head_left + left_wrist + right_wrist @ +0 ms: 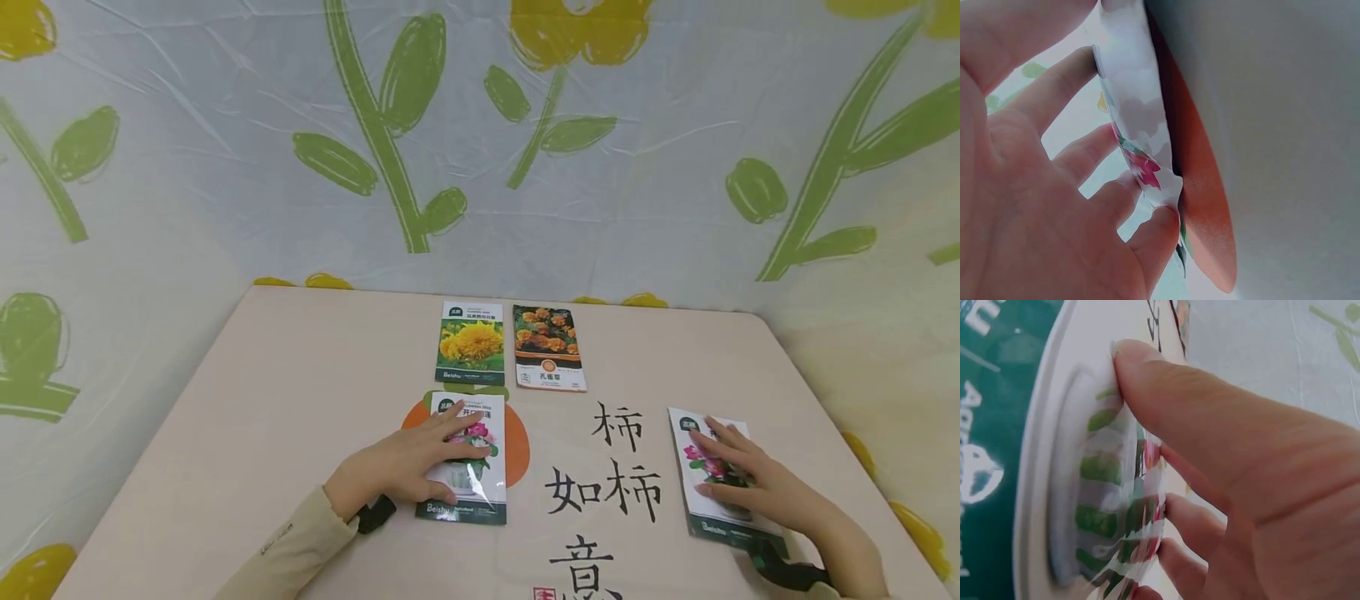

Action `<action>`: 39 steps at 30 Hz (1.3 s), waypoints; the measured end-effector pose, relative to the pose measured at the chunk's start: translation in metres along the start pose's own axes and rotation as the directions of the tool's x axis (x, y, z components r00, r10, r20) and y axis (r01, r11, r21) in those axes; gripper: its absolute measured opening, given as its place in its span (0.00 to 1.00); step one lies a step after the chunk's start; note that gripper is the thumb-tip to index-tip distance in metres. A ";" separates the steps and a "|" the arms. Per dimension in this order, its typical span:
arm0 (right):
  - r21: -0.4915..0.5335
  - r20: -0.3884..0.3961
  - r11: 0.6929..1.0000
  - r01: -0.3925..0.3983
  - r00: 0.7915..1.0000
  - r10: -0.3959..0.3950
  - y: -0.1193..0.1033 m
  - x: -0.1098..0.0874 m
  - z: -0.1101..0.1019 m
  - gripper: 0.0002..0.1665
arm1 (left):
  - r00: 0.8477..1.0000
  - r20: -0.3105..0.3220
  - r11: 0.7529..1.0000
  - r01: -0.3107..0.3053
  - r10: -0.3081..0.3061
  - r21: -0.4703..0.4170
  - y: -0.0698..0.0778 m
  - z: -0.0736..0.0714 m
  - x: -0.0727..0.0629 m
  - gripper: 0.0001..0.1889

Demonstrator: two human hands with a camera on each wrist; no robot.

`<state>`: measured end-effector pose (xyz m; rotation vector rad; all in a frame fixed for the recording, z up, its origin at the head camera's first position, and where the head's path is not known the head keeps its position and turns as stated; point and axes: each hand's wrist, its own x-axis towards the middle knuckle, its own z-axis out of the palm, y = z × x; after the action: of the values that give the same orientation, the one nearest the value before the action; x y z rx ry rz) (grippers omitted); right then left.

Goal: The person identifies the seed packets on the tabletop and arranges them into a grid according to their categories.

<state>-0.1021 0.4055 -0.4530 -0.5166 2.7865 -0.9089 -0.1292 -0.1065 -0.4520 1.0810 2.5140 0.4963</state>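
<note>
Two seed packets with pink flowers and dark green bottom bands lie on the table, one under each hand. My left hand (412,458) rests on the left pink-flower packet (480,500), its fingers spread across the front. In the left wrist view those fingertips press on the packet's glossy face (1132,94). At the right, my right hand (765,475) lies over the other pink-flower packet (701,483), fingers apart and covering part of its picture. Seen from the right wrist, the thumb (1154,375) touches the packet's front near a printed green-striped pot (1100,469).
Behind the left packet lie a yellow-flower seed packet (471,343) and an orange marigold packet (549,348), side by side. The pale table cover (337,358) carries black brush characters (615,492) and an orange fruit print (517,446). A flower-patterned curtain (600,225) hangs along the back.
</note>
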 end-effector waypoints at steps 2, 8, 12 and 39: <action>0.000 0.009 1.000 -0.011 1.000 0.011 -0.004 0.002 0.000 0.45 | 1.000 0.000 1.000 0.002 -0.002 -0.001 0.000 0.000 0.000 0.36; -0.013 0.014 0.999 -0.035 0.999 0.036 -0.012 0.007 0.003 0.45 | 1.000 0.006 1.000 0.011 -0.011 0.001 0.000 0.000 0.000 0.36; -0.017 0.013 0.999 -0.038 0.999 0.038 -0.014 0.009 0.004 0.45 | 1.000 0.006 1.000 0.015 -0.015 0.001 0.000 0.000 0.000 0.36; -0.044 -0.055 0.996 0.079 0.995 -0.082 -0.028 0.017 0.022 0.43 | 1.000 0.011 1.000 0.011 -0.011 -0.021 -0.001 -0.003 -0.001 0.35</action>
<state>-0.1047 0.3657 -0.4549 -0.6231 2.8602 -0.8969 -0.1306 -0.1082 -0.4500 1.0590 2.4984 0.5123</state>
